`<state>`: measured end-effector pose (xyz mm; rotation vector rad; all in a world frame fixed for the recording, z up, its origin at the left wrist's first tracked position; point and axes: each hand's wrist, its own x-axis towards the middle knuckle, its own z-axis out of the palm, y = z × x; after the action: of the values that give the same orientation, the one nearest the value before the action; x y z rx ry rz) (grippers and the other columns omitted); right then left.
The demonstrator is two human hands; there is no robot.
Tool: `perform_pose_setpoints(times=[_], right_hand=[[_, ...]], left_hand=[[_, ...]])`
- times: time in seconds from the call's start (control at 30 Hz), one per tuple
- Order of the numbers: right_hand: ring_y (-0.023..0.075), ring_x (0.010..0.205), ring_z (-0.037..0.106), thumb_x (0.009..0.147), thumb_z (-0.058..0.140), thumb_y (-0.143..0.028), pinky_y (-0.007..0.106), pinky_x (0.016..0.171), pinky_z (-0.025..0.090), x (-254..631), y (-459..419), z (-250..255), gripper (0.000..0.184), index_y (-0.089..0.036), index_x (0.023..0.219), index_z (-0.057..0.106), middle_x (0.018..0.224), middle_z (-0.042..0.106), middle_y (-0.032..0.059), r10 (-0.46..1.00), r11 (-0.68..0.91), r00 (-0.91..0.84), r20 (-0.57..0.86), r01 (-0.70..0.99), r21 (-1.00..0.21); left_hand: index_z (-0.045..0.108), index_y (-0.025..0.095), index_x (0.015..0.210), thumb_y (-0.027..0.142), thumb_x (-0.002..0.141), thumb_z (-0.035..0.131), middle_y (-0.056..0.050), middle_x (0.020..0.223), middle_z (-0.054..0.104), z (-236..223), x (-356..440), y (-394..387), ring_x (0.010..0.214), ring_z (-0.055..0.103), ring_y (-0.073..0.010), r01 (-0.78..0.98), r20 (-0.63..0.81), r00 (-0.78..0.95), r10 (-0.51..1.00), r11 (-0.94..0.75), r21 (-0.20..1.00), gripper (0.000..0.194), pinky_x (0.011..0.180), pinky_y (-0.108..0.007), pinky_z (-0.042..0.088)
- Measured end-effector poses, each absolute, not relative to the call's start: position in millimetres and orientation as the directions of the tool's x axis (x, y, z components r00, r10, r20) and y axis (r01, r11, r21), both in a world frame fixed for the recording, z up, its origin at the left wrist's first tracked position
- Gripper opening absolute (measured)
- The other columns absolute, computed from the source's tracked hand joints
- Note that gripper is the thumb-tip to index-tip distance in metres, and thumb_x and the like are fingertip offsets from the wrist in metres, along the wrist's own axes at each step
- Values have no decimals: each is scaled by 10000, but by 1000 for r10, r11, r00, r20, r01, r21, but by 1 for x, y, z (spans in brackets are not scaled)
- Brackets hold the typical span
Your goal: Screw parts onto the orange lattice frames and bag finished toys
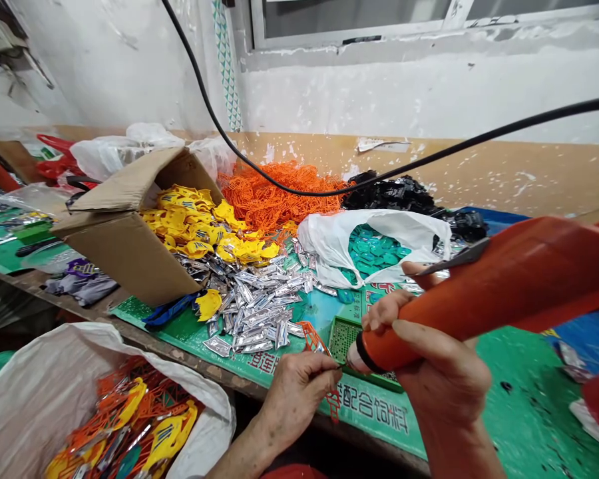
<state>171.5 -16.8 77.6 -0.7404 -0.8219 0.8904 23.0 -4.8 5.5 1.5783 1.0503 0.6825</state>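
My left hand (299, 386) is closed in a pinch at the front edge of the bench. Between its fingertips is an orange plastic lattice piece (315, 338), part of which hangs below the fingers. My right hand (444, 366) is wrapped around a thick orange cylindrical tool (454, 303) with a black ring near its pale tip. That tip points down and left, close to my left fingertips. Just beneath it lies a shallow green tray (340, 332) holding small bits too tiny to name. A grey metal strip (454, 258) lies along the tool's upper side.
Silver pieces (264, 306) are heaped on the green bench cover. A tipped cardboard box (124, 246) spills yellow parts (194, 219). Behind are an orange lattice heap (284, 196) and a white bag (324, 243) of teal pieces. A mixed-parts sack (209, 399) stands front left. A black cable (204, 100) hangs across.
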Motion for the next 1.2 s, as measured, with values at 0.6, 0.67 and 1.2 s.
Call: perform_pose_setpoints(times=[0.6, 0.67, 1.2], right_hand=[[147, 583, 587, 657, 673, -150, 301, 573, 504, 172, -20, 82, 486, -270, 1120, 589, 636, 621, -28, 881, 441, 355, 313, -380, -813], [149, 582, 584, 653, 676, -150, 298, 565, 503, 170, -22, 79, 479, -263, 1112, 595, 632, 620, -27, 890, 423, 346, 296, -388, -819], [140, 586, 576, 636, 739, -191, 308, 600, 490, 155, -22, 62, 599, -293, 1189, 533, 664, 623, -41, 925, 349, 303, 231, -430, -833]], left_hand=[[754, 135, 997, 278, 797, 439, 0, 648, 598, -5, 10, -8, 588, 477, -139, 379, -167, 385, 908, 10, 925, 400, 580, -242, 368], [745, 130, 1024, 270, 797, 428, 18, 591, 547, -6, 9, -7, 542, 438, -127, 376, -184, 391, 902, 25, 926, 414, 551, -237, 357], [714, 133, 1008, 201, 716, 411, 61, 499, 494, -10, 13, -3, 383, 347, -76, 262, -313, 335, 889, 231, 937, 426, 432, -209, 274]])
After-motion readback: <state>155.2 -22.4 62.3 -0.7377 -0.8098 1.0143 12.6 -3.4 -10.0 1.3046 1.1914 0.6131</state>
